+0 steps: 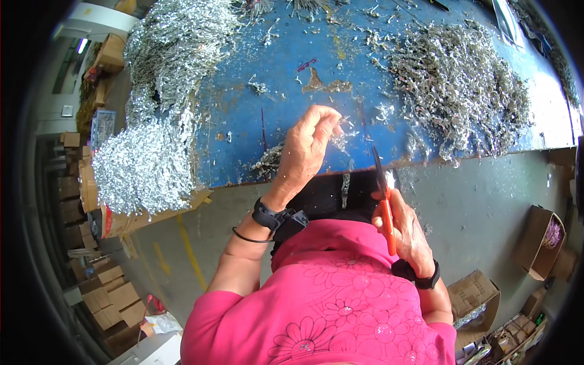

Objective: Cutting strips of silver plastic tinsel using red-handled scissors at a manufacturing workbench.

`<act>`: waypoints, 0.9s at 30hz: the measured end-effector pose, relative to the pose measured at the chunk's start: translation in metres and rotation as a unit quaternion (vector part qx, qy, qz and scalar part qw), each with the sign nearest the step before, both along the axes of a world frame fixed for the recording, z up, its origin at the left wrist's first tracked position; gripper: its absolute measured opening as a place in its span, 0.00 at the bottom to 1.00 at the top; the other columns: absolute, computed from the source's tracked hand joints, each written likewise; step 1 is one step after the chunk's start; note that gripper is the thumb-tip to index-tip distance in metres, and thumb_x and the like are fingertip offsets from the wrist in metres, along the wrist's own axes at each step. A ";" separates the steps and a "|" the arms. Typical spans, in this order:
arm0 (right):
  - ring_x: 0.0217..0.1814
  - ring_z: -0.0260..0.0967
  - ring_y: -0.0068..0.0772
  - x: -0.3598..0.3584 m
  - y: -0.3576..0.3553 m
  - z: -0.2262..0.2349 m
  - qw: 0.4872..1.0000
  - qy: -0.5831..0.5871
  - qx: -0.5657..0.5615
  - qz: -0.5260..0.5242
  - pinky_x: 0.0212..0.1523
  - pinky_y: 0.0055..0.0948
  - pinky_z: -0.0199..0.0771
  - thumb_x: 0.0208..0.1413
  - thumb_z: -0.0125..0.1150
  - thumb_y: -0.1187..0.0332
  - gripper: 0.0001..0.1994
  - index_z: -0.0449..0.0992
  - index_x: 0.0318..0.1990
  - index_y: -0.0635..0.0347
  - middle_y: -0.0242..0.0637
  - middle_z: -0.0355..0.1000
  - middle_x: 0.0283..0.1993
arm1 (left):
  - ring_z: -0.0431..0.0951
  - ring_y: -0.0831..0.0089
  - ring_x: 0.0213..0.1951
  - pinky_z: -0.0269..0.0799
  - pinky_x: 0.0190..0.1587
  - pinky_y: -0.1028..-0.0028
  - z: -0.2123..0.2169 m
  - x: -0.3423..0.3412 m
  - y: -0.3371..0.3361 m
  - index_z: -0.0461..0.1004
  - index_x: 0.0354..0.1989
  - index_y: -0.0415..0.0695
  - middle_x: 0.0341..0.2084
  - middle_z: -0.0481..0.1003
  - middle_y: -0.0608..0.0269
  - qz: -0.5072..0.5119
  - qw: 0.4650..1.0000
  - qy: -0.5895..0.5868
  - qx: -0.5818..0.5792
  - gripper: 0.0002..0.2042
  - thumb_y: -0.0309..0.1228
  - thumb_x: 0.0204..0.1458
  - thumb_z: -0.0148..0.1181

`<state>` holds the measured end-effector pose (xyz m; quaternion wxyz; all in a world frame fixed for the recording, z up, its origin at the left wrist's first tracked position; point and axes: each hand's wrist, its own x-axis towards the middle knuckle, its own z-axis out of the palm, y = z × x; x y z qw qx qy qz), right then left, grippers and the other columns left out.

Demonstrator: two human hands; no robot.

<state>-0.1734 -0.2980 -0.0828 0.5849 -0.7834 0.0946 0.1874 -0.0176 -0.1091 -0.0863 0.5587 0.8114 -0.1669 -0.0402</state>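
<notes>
My right hand [406,230] is wrapped round a pair of scissors with red handles [389,226]. Their dark blades [379,170] point up toward the table's near edge. Above the blue table [243,121], my left hand [309,143] is closed, its thumb and fingertips pinched together. Thin silver tinsel scraps [345,135] show right beside those fingertips; whether the pinch holds any of them I cannot make out. A small clump of dull silver tinsel [269,162] lies by the left wrist.
A bulky bundle of shiny silver tinsel [149,161] hangs over the table's left end. Curly tinsel cuttings [462,91] are heaped at the right. Cardboard boxes [112,295] are stacked on the floor at left; an open carton [540,243] stands at right.
</notes>
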 end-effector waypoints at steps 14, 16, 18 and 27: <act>0.31 0.68 0.25 0.014 -0.005 0.021 0.955 0.079 0.277 0.064 0.36 0.27 0.70 0.59 0.57 0.46 0.30 0.65 0.57 0.62 0.36 0.69 0.33 | 0.75 0.81 0.33 0.71 0.39 0.78 0.003 -0.006 0.007 0.74 0.41 0.40 0.28 0.76 0.67 -0.066 0.989 0.070 -0.113 0.07 0.30 0.63 0.54; 0.32 0.69 0.26 0.015 -0.004 0.021 0.976 0.056 0.200 0.072 0.37 0.29 0.70 0.58 0.58 0.46 0.31 0.64 0.58 0.62 0.37 0.70 0.33 | 0.75 0.81 0.33 0.70 0.41 0.79 0.005 -0.006 0.009 0.75 0.41 0.40 0.28 0.76 0.68 -0.079 0.974 0.135 -0.162 0.07 0.29 0.63 0.53; 0.34 0.73 0.41 0.013 0.000 0.023 0.997 0.002 0.033 0.068 0.39 0.36 0.72 0.55 0.62 0.48 0.32 0.61 0.59 0.61 0.44 0.73 0.36 | 0.75 0.82 0.33 0.70 0.41 0.79 0.008 -0.005 0.011 0.75 0.41 0.40 0.28 0.76 0.68 -0.083 0.968 0.163 -0.175 0.07 0.29 0.63 0.54; 0.32 0.75 0.50 0.009 0.012 0.013 0.991 -0.079 -0.099 0.045 0.34 0.43 0.73 0.52 0.67 0.49 0.35 0.59 0.58 0.62 0.44 0.73 0.32 | 0.77 0.81 0.34 0.73 0.40 0.79 0.012 -0.010 0.009 0.77 0.41 0.38 0.32 0.78 0.66 -0.104 0.952 0.235 -0.167 0.08 0.30 0.61 0.56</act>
